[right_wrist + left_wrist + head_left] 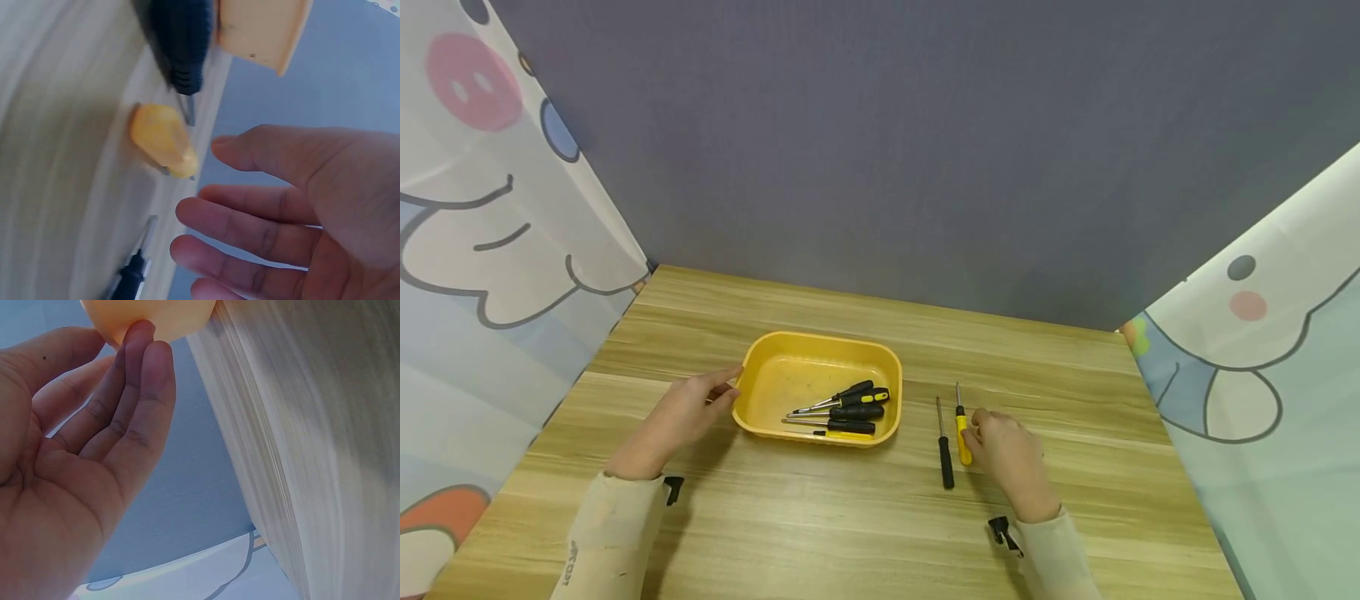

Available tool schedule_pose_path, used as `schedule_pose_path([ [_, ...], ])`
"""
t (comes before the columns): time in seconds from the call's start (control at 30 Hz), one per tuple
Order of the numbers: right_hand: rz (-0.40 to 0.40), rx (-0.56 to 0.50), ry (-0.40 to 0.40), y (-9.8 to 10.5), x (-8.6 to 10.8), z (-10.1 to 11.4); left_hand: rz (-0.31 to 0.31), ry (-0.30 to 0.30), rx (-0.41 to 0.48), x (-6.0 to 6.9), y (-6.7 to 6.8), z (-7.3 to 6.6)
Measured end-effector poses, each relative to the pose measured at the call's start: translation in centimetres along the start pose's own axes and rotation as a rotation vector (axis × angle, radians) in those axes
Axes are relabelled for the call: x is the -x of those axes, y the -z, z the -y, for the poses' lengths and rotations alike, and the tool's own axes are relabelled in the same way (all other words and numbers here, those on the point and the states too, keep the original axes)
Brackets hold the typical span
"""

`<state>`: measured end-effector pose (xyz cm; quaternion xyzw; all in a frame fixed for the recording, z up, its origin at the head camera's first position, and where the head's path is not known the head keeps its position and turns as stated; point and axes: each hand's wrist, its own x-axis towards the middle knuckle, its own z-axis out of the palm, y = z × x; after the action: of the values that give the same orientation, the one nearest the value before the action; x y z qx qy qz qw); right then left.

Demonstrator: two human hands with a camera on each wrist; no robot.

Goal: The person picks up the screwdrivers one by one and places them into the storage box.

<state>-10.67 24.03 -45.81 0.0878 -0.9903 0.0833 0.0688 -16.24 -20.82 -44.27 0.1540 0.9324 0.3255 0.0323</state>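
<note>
Left grip (688, 412) touched the outer left wall of the yellow tray (781, 383) with its fingertips, the fingers loosely bent rather than clamped. Right grip (1006, 450) hung to the right of the tray, its thumb and fingers apart, close over the yellow screwdriver (962, 427); whether the thumb met that handle, I could not tell. That screwdriver lay on the table (790, 533) to the right of the tray, its tip pointing away from the person. Between it and the tray lay a black screwdriver (945, 454), roughly parallel to it, its handle toward the person. Farther from the tray, beyond the yellow one, the right wrist view showed a dark-handled screwdriver (130, 275).

Inside the tray, a bunch of screwdrivers (859, 412) lay in the near right part, mostly black-handled, with a yellow one along the near wall; their shafts pointed toward the tray's left side. Behind the tray, past the table's far edge, stood a grey panel (880, 150). Cartoon-printed cloths (482, 233) hung well to the tray's left and right.
</note>
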Motion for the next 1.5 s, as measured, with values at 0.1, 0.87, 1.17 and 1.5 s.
schedule_pose_path([
  [0.1, 0.006, -0.004, -0.008, -0.5, 0.1, -0.2, 0.002, 0.004, 0.002, 0.0, 0.0, 0.0],
  [0.87, 0.167, -0.052, -0.195, -1.7, -0.9, 0.6, 0.006, 0.001, 0.02, 0.0, -0.1, 0.4],
  [1.17, 0.191, -0.074, -0.21, -1.7, -1.1, 0.5, 0.015, 0.001, 0.021, 0.0, 0.0, 0.2],
  [1.5, 0.164, -0.089, -0.172, -1.2, -1.3, 0.3, 0.013, 0.006, 0.014, 0.1, 0.0, 0.1],
])
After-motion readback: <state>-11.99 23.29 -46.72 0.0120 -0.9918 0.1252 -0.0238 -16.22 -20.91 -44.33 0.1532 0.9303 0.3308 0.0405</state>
